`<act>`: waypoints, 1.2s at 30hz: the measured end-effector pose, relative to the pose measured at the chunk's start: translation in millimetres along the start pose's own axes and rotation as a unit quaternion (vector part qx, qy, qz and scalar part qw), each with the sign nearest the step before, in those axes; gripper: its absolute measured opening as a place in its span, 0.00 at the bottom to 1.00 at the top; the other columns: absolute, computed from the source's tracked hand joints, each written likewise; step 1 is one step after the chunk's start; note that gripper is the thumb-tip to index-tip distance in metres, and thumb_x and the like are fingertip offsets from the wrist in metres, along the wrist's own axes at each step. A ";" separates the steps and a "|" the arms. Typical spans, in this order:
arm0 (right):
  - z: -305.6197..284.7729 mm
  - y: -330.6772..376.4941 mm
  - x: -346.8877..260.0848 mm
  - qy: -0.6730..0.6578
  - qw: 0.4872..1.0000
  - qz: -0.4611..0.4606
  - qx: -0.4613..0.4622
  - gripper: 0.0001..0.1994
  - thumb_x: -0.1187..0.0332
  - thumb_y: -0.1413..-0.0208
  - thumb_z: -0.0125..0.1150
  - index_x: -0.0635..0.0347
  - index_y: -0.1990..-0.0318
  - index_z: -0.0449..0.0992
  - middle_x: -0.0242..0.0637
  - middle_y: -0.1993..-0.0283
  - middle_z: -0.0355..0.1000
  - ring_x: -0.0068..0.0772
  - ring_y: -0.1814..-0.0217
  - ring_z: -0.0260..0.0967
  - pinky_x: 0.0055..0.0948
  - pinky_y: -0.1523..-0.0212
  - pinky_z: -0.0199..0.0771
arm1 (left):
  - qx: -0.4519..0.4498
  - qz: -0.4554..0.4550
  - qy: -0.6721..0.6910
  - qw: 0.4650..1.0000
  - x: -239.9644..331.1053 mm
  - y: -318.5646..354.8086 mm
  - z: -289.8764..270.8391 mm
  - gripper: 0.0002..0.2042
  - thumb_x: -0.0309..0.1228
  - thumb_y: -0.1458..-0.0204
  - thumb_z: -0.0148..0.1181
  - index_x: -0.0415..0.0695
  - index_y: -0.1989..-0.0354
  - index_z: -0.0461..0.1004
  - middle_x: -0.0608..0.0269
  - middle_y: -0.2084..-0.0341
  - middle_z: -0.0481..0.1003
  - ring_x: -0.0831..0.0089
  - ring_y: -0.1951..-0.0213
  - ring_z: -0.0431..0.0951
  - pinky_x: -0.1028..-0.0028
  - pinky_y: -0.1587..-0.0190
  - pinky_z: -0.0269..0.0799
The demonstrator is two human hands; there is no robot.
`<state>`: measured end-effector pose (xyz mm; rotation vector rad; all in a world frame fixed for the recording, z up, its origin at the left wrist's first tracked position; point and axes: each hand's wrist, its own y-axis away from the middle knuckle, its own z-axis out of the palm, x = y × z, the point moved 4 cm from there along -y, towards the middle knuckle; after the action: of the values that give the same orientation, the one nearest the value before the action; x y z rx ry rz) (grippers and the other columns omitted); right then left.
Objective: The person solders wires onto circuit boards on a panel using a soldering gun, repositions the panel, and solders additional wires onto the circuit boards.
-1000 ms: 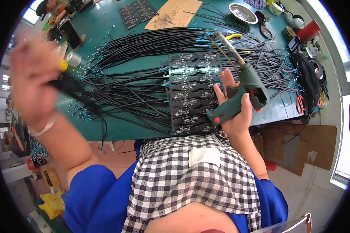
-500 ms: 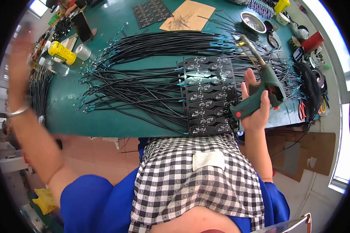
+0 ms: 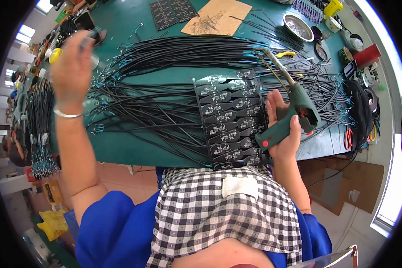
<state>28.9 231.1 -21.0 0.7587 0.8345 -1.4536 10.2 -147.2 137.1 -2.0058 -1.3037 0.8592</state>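
My right hand (image 3: pixel 285 139) grips the handle of a green soldering gun (image 3: pixel 299 111), whose long metal tip points up and left over the table. Just left of it lies a black panel of small circuit boards (image 3: pixel 230 120), resting on a wide spread of black wires (image 3: pixel 165 58) with teal ends. My left hand (image 3: pixel 71 67) is raised over the table's far left, back toward me and blurred, near a yellow-capped item (image 3: pixel 55 54). A silver bangle (image 3: pixel 67 115) circles that wrist. Whether its fingers hold anything is unclear.
The green table (image 3: pixel 134 152) also carries a second board panel (image 3: pixel 172 11), a cardboard sheet (image 3: pixel 216 18), a metal bowl (image 3: pixel 299 27), a red cup (image 3: pixel 366 56), tape rolls (image 3: pixel 370 98) and orange-handled scissors (image 3: pixel 347 138). More wire bundles (image 3: pixel 42 129) hang at left.
My left hand swung from the left edge up and over the table's far left corner. My right hand with the soldering gun kept its place beside the board panel.
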 end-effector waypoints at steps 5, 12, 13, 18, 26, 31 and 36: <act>2.4 1.3 0.5 -0.060 0.998 0.009 0.013 0.23 0.54 0.44 0.50 0.59 0.47 0.62 0.54 0.36 0.54 0.49 0.32 0.49 0.43 0.32 0.47 | -0.002 0.182 0.083 0.980 59.9 -29.3 0.2 0.09 0.25 0.56 0.59 0.47 0.64 0.76 0.65 0.70 0.76 0.68 0.74 0.75 0.73 0.75 0.69; -26.5 27.4 -88.3 0.100 0.994 -0.007 -0.031 0.29 0.52 0.45 0.53 0.66 0.44 0.59 0.58 0.43 0.62 0.35 0.75 0.72 0.39 0.65 0.77 | -0.164 -0.019 0.298 0.940 132.4 56.4 81.2 0.13 0.24 0.67 0.63 0.50 0.68 0.76 0.68 0.80 0.67 0.68 0.81 0.69 0.71 0.80 0.63; -33.6 27.6 -104.5 0.179 0.983 -0.026 -0.024 0.30 0.52 0.46 0.54 0.69 0.45 0.59 0.58 0.45 0.64 0.31 0.80 0.70 0.36 0.70 0.77 | -0.185 -0.035 0.309 0.932 134.3 62.9 84.7 0.18 0.23 0.71 0.65 0.51 0.66 0.76 0.68 0.80 0.66 0.68 0.81 0.68 0.70 0.79 0.62; -31.5 21.8 -154.8 0.365 0.930 -0.030 -0.004 0.37 0.50 0.51 0.60 0.74 0.43 0.58 0.56 0.48 0.66 0.27 0.79 0.69 0.26 0.72 0.71 | -0.179 -0.026 0.296 0.938 140.8 54.3 78.8 0.19 0.24 0.71 0.64 0.50 0.65 0.76 0.68 0.81 0.63 0.68 0.82 0.65 0.70 0.79 0.59; 4.8 11.0 -96.9 0.162 0.971 0.174 0.000 0.33 0.58 0.51 0.61 0.67 0.41 0.55 0.51 0.51 0.65 0.32 0.82 0.69 0.26 0.85 0.70 | -0.178 -0.012 0.326 0.928 143.2 33.2 80.0 0.12 0.24 0.62 0.59 0.44 0.64 0.75 0.67 0.78 0.65 0.72 0.79 0.68 0.73 0.77 0.64; -0.3 21.4 -92.4 0.151 0.968 0.199 -0.007 0.31 0.61 0.53 0.63 0.65 0.44 0.59 0.49 0.53 0.68 0.34 0.78 0.71 0.27 0.77 0.70 | -0.193 0.046 0.328 0.924 146.1 27.9 87.1 0.16 0.21 0.69 0.62 0.44 0.66 0.75 0.66 0.78 0.68 0.69 0.77 0.71 0.73 0.79 0.66; -2.2 29.5 -92.2 0.332 0.918 0.200 -0.080 0.33 0.59 0.50 0.60 0.70 0.43 0.53 0.39 0.74 0.73 0.27 0.75 0.72 0.28 0.63 0.70 | -0.162 0.035 0.352 0.921 149.2 30.4 93.5 0.18 0.22 0.74 0.63 0.43 0.67 0.74 0.64 0.77 0.67 0.67 0.76 0.71 0.72 0.77 0.68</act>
<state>62.9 281.2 54.5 1.2437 1.2052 -0.7419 0.7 -6.9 26.8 -2.3043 -0.9859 -0.0972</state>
